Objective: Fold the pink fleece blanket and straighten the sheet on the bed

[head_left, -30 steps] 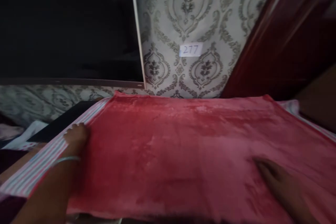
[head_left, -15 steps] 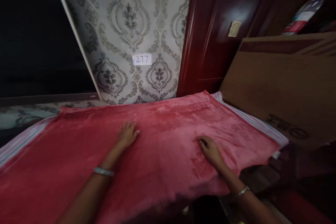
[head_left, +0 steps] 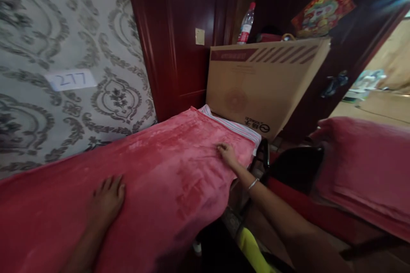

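A red plush blanket lies spread over a surface along the wall, its right part wrinkled. My left hand rests flat on it, fingers stretched out and slightly apart. Farther right, my right hand has its fingers curled together on the blanket near its right end, and small creases run up to the fingertips. How much cloth is between those fingers is hard to see. A striped white cloth shows from under the blanket's right edge.
A large cardboard box stands past the blanket's right end, with a plastic bottle on top. Folded red cloth lies at the right beside a black chair back. A paper marked 277 is on the patterned wall.
The view has swung right, bringing the whole box, the door and the folded red cloth into sight. My right hand has slid toward the blanket's right end; my left hand still lies flat.
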`<control>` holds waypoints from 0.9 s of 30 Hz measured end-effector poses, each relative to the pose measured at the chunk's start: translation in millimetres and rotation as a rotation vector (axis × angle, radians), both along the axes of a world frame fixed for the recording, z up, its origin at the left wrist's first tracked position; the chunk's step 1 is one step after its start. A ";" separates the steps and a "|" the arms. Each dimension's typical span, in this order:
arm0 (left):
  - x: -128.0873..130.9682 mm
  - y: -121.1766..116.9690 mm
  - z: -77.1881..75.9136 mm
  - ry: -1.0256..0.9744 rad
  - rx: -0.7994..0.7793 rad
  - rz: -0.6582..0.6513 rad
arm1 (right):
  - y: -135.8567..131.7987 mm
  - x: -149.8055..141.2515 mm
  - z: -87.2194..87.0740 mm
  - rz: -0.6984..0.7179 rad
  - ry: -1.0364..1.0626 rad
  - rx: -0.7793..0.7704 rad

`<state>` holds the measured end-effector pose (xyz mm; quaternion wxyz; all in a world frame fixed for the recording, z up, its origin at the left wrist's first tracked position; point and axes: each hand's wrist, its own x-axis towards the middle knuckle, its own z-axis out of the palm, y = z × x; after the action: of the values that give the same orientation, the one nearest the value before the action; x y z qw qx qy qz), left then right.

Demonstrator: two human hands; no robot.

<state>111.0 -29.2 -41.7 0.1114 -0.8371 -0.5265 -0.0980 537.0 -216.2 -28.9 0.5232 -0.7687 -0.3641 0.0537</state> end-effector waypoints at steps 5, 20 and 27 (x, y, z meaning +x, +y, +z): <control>2.5 3.0 4.2 -0.023 -0.001 -0.025 | -40.3 88.8 7.4 -0.403 -0.040 -0.136; 2.6 -1.3 7.0 -0.021 -0.069 0.002 | -53.5 148.9 -0.2 -0.561 -0.134 -0.602; 1.3 0.0 2.2 -0.053 -0.033 -0.005 | -61.1 153.1 1.0 -0.584 -0.113 -0.671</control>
<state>112.3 -29.2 -39.5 0.0835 -0.8373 -0.5286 -0.1119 690.1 -277.4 -27.9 0.2172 -0.9682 -0.1223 -0.0232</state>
